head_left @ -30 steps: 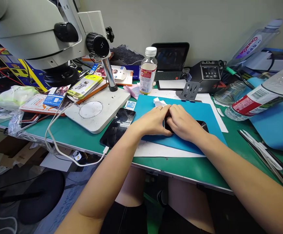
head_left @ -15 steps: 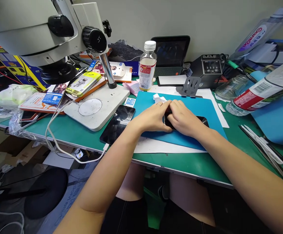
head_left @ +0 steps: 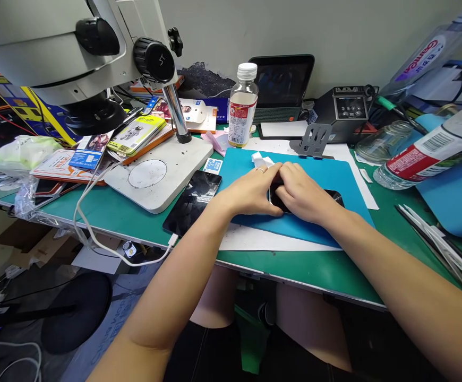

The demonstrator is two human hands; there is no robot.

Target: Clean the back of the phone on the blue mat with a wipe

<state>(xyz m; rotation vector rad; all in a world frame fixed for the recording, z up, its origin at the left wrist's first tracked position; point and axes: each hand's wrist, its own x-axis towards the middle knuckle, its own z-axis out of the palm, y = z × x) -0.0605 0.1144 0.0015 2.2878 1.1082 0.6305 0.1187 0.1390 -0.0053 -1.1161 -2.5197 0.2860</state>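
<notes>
A black phone (head_left: 335, 197) lies on a blue mat (head_left: 334, 172), mostly hidden under both hands. My left hand (head_left: 253, 192) is closed around its left end, thumb along the near edge and fingers at the far side. Curled over the phone's screen, my right hand (head_left: 303, 195) has its fingers bent and pressed together against the left fingertips. Whatever those right fingers pinch is hidden beneath the hand. A crumpled white tissue (head_left: 258, 159) sits just beyond my left hand. To the left lies a second dark phone (head_left: 195, 196) with a white cable (head_left: 135, 261) plugged in.
A microscope (head_left: 91, 63) on a white base (head_left: 147, 175) stands at the left. Behind the mat are a drink bottle (head_left: 242, 106), a metal stand (head_left: 314, 140) and a dark screen (head_left: 282, 79). Tweezers (head_left: 434, 239) and a tilted bottle (head_left: 422, 159) are on the right.
The view has shifted slightly, so the things on the right appear a little farther right. Both hands keep nearly the same pose on the phone.
</notes>
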